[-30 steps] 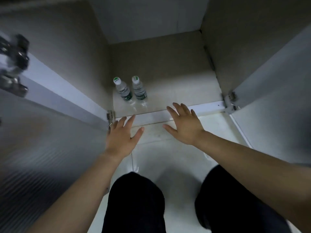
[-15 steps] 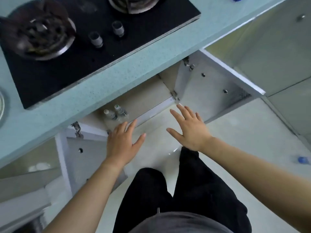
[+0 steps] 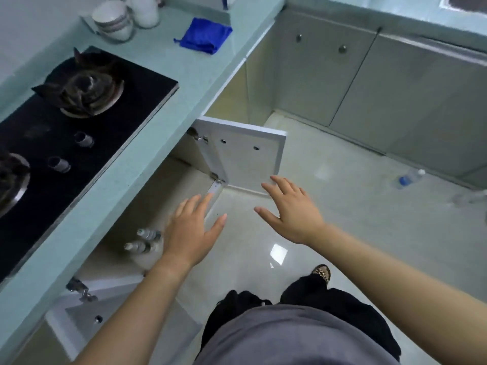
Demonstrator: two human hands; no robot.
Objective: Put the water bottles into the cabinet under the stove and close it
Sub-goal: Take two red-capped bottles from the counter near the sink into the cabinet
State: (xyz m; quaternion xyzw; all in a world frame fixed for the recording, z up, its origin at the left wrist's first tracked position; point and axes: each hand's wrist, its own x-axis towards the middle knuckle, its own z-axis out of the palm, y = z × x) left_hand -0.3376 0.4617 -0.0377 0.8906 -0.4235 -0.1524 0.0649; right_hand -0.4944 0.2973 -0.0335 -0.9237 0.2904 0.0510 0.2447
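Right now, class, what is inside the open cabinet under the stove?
Two water bottles stand together on the cabinet floor. The countertop hides its back, and the left hand covers part.

Blue cloth (image 3: 203,35) beside stacked bowls (image 3: 113,19) — countertop (image 3: 147,59).

The cabinet floor (image 3: 168,180) under the stove carries two water bottles (image 3: 143,241), standing upright side by side near its front edge. The tiled kitchen floor (image 3: 342,206) carries a further bottle (image 3: 409,177), lying on its side near the far cabinets. The countertop (image 3: 168,61) carries a folded blue cloth (image 3: 204,35) and stacked bowls (image 3: 113,19).
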